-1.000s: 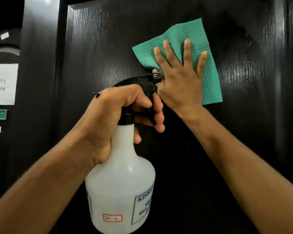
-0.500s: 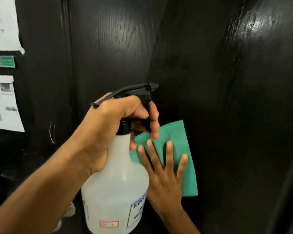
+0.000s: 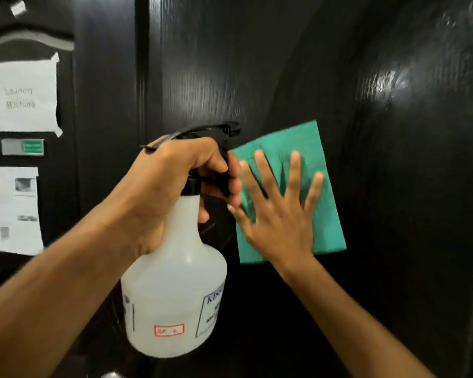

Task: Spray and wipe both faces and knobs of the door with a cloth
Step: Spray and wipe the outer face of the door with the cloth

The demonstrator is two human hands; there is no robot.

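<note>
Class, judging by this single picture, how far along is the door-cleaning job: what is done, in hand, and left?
Done: the door face shines with wet-looking streaks at upper right, so it seems sprayed. In hand: the right hand presses the green cloth flat on the door, while the left hand grips the spray bottle. Left: no knob shows clearly, nor the other face; neither looks started.

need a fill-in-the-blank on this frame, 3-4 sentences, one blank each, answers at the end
1. The left hand grips the translucent white plastic spray bottle by its black ____ head.
2. The right hand presses a flat ____ cloth against the glossy black wooden door.
3. The right hand's fingers are ____ across the cloth.
4. The taped white paper sign hangs to the ____ of the bottle.

Answers: trigger; green; spread; left
</note>
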